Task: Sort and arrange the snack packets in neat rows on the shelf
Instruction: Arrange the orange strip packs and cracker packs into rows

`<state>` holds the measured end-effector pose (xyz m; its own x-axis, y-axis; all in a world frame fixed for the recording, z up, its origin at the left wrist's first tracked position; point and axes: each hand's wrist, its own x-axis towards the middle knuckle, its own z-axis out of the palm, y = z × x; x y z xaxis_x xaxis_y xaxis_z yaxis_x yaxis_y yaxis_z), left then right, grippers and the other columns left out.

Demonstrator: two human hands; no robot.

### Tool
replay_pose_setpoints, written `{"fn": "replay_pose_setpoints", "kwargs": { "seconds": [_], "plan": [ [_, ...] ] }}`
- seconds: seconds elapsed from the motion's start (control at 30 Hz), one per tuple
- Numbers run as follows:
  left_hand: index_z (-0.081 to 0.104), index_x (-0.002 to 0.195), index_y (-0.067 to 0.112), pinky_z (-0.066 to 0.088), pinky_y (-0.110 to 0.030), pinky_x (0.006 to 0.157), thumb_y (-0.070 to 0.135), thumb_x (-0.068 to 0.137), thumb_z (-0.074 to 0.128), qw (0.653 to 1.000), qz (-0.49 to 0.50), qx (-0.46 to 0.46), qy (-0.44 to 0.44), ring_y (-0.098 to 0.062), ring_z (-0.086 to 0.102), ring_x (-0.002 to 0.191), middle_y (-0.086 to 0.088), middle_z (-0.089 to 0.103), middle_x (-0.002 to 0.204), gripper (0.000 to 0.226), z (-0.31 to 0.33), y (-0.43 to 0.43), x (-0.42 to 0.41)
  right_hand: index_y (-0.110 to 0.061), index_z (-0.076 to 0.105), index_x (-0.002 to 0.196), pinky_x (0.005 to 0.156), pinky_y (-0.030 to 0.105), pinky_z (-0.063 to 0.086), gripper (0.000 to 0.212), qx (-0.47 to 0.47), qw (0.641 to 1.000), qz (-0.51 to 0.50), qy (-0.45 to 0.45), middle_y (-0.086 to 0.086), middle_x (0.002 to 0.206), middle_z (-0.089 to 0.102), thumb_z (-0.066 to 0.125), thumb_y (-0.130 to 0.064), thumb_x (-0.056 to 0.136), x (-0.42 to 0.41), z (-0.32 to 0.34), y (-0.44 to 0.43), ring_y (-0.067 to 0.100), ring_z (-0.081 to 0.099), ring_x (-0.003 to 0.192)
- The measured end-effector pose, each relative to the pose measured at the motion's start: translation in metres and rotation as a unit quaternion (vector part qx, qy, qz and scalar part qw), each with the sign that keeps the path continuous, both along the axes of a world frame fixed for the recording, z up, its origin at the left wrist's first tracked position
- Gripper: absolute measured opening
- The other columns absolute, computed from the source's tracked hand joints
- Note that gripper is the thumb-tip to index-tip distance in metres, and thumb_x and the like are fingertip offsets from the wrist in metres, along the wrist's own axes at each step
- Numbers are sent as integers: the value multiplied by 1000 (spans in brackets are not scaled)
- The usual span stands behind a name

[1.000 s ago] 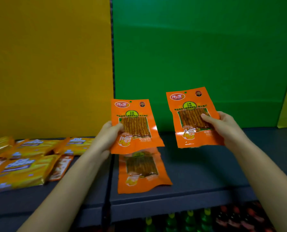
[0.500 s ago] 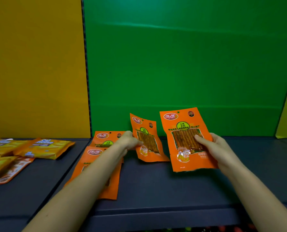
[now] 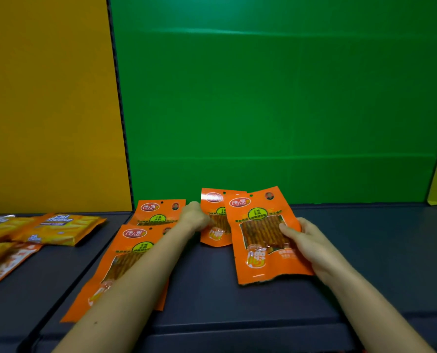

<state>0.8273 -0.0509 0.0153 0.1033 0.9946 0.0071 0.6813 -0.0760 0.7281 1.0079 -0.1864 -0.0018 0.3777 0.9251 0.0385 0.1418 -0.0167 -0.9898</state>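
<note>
Several orange snack packets lie on the dark shelf [image 3: 365,250]. My left hand [image 3: 195,216] holds a back packet [image 3: 213,220] near the green wall, its lower half resting on the shelf. My right hand [image 3: 305,239] grips a front packet [image 3: 259,240] by its right edge; this packet overlaps the back packet's right side. To the left, two more orange packets lie flat, a far one [image 3: 157,211] and a near one [image 3: 125,261], the near one partly hidden under my left forearm.
Yellow biscuit packs [image 3: 59,228] lie in a group at the left of the shelf, with a pale orange packet [image 3: 5,263] in front of them. An orange wall panel and a green one stand behind the shelf. The shelf's front edge runs along the bottom.
Both hands have come down from mid-air toward the shelf. The left packet now sits at the back by the wall, and the right packet has moved lower, in front of it.
</note>
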Motion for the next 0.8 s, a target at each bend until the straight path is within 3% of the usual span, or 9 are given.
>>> {"fn": "replay_pose_setpoints", "kwargs": {
  "seconds": [0.07, 0.13, 0.2, 0.3, 0.37, 0.47, 0.57, 0.73, 0.8],
  "plan": [
    [58, 86, 8, 51, -32, 83, 15, 83, 65, 1000, -8, 9, 13, -25, 62, 100, -11, 65, 106, 10, 2, -2, 0, -14, 52, 112, 85, 41, 50, 22, -6, 1000, 10, -5, 13, 106, 66, 54, -24, 93, -4, -3, -3, 28, 64, 95],
    [51, 71, 14, 47, -31, 77, 13, 86, 59, 999, -24, 13, 33, -23, 59, 93, -9, 60, 99, 17, 4, -5, -1, -13, 52, 116, 89, 42, 51, 27, -3, 1000, 20, -8, 12, 106, 67, 55, -22, 92, -10, -6, -7, 27, 65, 96],
    [55, 81, 11, 40, -28, 76, 16, 89, 55, 997, -39, 32, 66, -25, 55, 96, -11, 58, 104, 9, 8, -10, -5, -13, 52, 117, 90, 43, 51, 28, 0, 999, 33, -12, 10, 107, 67, 57, -22, 91, -17, -9, -11, 26, 65, 97],
    [53, 118, 3, 43, -31, 87, 17, 90, 53, 990, -45, 73, 114, -28, 53, 114, -14, 57, 124, 32, 12, -15, -14, -21, 53, 109, 93, 46, 50, 22, -5, 998, 46, -48, 5, 106, 67, 60, -26, 88, -28, -16, -17, 23, 65, 99],
    [55, 118, 5, 44, -34, 94, 17, 90, 52, 981, -53, 117, 143, -29, 54, 114, -14, 59, 124, 31, 13, -21, -24, -23, 52, 107, 93, 46, 50, 23, -5, 996, 37, -79, 3, 106, 67, 62, -28, 87, -34, -22, -20, 22, 64, 99],
    [59, 113, 13, 49, -37, 91, 23, 90, 52, 964, -42, 198, 173, -27, 58, 109, -9, 63, 119, 27, 11, -32, -40, -17, 47, 116, 88, 31, 47, 33, -4, 986, 8, -165, -2, 103, 65, 61, -28, 88, -43, -22, -24, 19, 62, 100],
    [58, 112, 17, 46, -34, 84, 29, 91, 50, 945, -18, 255, 205, -25, 57, 108, -4, 64, 118, 26, 7, -48, -58, -15, 44, 119, 87, 30, 42, 38, -26, 957, -26, -289, 2, 105, 63, 58, -32, 88, -50, -20, -29, 23, 58, 107],
    [57, 112, 20, 44, -32, 81, 32, 91, 50, 937, 2, 284, 204, -24, 56, 109, 0, 64, 115, 25, -4, -74, -84, -14, 41, 118, 88, 36, 42, 40, -77, 904, -41, -418, 8, 113, 63, 49, -42, 90, -51, -20, -34, 32, 56, 110],
    [58, 110, 22, 44, -32, 81, 34, 91, 50, 934, 16, 296, 201, -22, 56, 109, 0, 64, 115, 25, -10, -82, -96, -14, 44, 117, 84, 35, 44, 41, -90, 863, -50, -494, 7, 116, 60, 43, -47, 92, -52, -14, -40, 30, 56, 110]
  ]
}}
